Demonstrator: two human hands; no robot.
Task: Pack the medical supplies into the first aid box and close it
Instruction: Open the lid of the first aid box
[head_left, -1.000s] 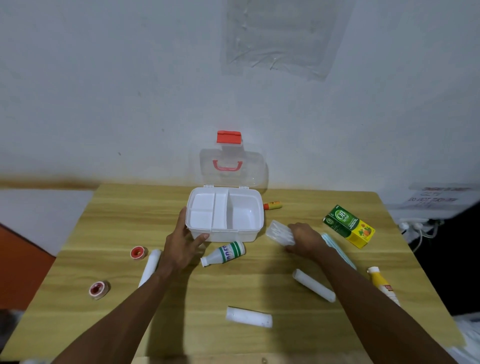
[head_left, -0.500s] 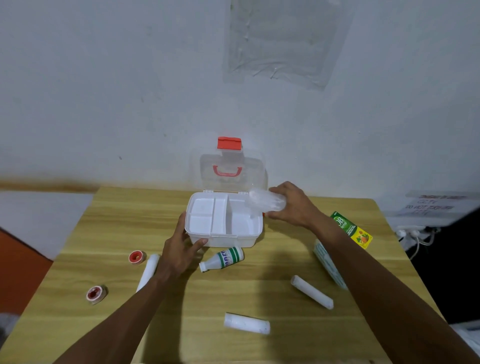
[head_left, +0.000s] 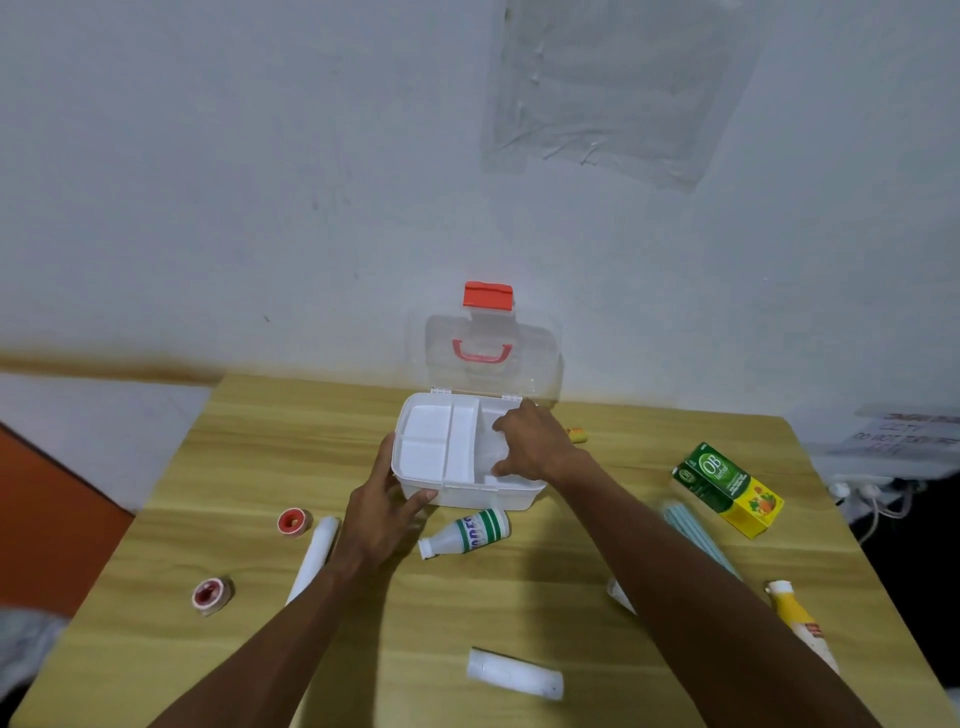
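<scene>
Desk (head_left: 260, 467) unchanged — the clear packet (head_left: 485, 453), gripped by the right hand (head_left: 537, 447), has been lowered into the first aid box (head_left: 470, 498), still gripped by the left hand (head_left: 382, 512).

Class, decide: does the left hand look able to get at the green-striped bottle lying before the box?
Probably yes: the bottle lies beside the left hand, nothing between them, once it releases the box.

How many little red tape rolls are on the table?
2. One tape roll lies beside the white bandage roll; the other sits nearer, toward the table's left edge. Arms may hide more.
</scene>
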